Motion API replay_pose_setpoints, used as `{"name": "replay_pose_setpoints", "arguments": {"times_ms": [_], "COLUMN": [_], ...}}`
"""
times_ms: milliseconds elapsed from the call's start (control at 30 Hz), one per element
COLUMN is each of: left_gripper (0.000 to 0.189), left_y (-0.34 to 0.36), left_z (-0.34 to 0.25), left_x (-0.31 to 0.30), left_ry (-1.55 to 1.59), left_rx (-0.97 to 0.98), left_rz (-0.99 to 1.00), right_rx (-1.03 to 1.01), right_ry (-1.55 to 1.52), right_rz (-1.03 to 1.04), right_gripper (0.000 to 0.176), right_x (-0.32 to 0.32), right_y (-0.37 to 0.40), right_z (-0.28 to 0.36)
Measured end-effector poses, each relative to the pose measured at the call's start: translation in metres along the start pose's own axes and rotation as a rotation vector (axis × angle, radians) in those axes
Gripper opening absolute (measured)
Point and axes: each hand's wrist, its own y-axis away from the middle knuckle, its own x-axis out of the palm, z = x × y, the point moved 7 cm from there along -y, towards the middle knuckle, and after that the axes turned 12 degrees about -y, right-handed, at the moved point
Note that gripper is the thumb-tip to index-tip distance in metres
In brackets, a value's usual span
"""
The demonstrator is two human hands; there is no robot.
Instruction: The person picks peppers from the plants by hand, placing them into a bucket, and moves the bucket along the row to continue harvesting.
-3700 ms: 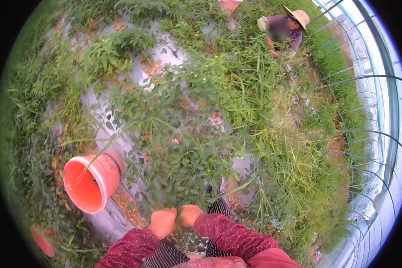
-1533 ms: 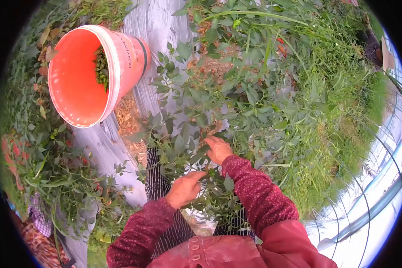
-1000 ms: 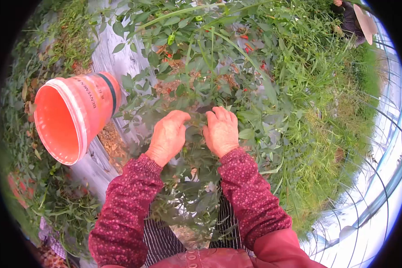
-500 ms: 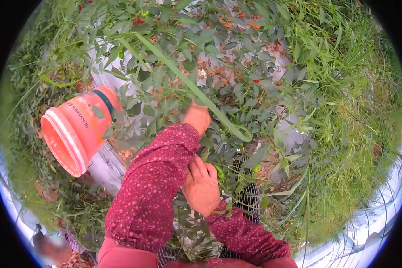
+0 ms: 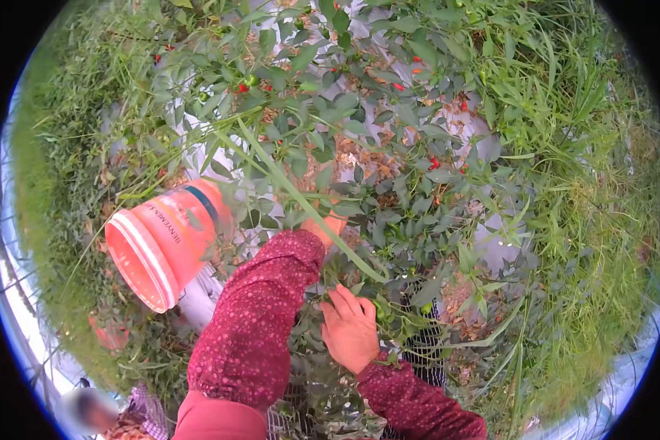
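My left hand [image 5: 325,226] reaches in among the leaves of a pepper plant [image 5: 301,158]. Its fingers are hidden by foliage and a long green grass blade [image 5: 301,198] that crosses in front. Nearer to me, my right hand [image 5: 350,334] is open with the fingers stretched out, back upward, over the lower leaves. A green pepper [image 5: 380,311] hangs right beside its fingertips. Both arms wear dark red, spotted sleeves. To the left of my left arm, an orange-pink bucket [image 5: 170,235] lies tilted, its mouth toward me.
Small red peppers [image 5: 434,163] show among the leaves farther off. Pale plastic sheeting [image 5: 495,242] covers the ground between plants. Black netting [image 5: 423,359] runs near my right wrist. Tall grass [image 5: 587,220] grows thick on the right. Another person [image 5: 95,411] is at the lower left.
The view has shifted, so the bucket and plants sit lower and farther right. My right hand has come away from my left sleeve, and its fingers are more spread.
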Motion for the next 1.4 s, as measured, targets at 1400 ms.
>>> {"name": "replay_pose_setpoints", "arguments": {"times_ms": [1400], "left_gripper": [0.016], "left_y": [0.1], "left_z": [-0.141], "left_x": [-0.179], "left_ry": [-0.273], "left_rx": [-0.283], "left_rz": [-0.213], "right_rx": [0.38], "right_ry": [-1.533], "right_rz": [-0.084], "right_gripper": [0.041], "right_x": [-0.024], "right_y": [-0.063], "right_z": [-0.038]}}
